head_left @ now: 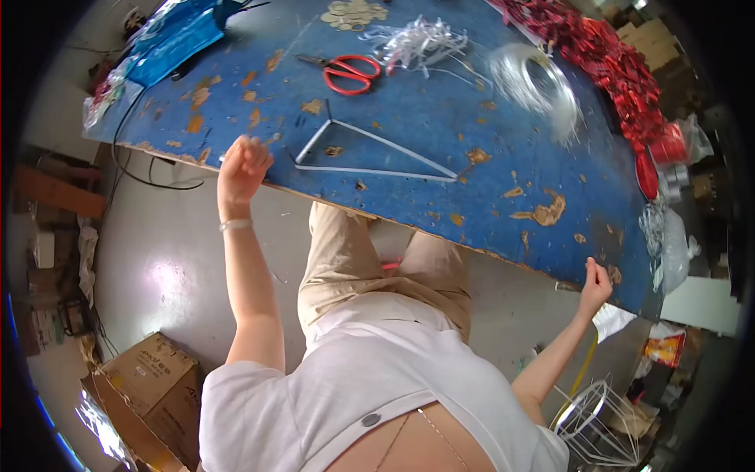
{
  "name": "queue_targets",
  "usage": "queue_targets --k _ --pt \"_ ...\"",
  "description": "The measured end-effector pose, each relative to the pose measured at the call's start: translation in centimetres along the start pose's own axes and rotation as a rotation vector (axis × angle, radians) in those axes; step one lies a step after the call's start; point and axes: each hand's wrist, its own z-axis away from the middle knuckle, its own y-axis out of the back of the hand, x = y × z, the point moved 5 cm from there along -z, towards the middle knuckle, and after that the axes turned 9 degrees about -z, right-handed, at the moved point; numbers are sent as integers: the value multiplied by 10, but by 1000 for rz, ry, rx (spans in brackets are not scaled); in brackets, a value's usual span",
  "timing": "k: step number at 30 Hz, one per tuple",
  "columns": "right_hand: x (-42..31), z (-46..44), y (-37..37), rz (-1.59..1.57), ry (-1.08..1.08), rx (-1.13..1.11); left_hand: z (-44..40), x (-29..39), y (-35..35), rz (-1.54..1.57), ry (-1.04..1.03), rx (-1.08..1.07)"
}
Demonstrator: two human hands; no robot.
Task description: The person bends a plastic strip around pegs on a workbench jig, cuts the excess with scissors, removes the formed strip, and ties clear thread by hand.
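A thin white triangular frame [377, 171] with short dark wire ends at its corners lies on the worn blue table [440, 204]. My left hand [244, 167] is closed at the table's front edge, left of the frame; what it holds, if anything, is too small to name. Far to the right, my right hand [597, 283] is pinched closed by the edge, and I cannot make out anything between its fingers. Neither hand touches the frame. Red-handled scissors [350, 74] rest behind the frame.
Behind lie a pile of white strips [421, 46], a coil of clear strand [535, 79] and pale discs [354, 13]. Red shiny material [605, 63] runs along the right edge. A blue bag [177, 43] is at the back left; a cardboard box [149, 377] stands on the floor.
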Motion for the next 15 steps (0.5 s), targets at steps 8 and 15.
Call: queue_targets --k 8,15 --pt "-76 -69 -40 12 147 217 -69 1 16 -155 217 263" --pt "-8 -97 -65 73 -69 114 -104 -22 -2 -1512 254 206"
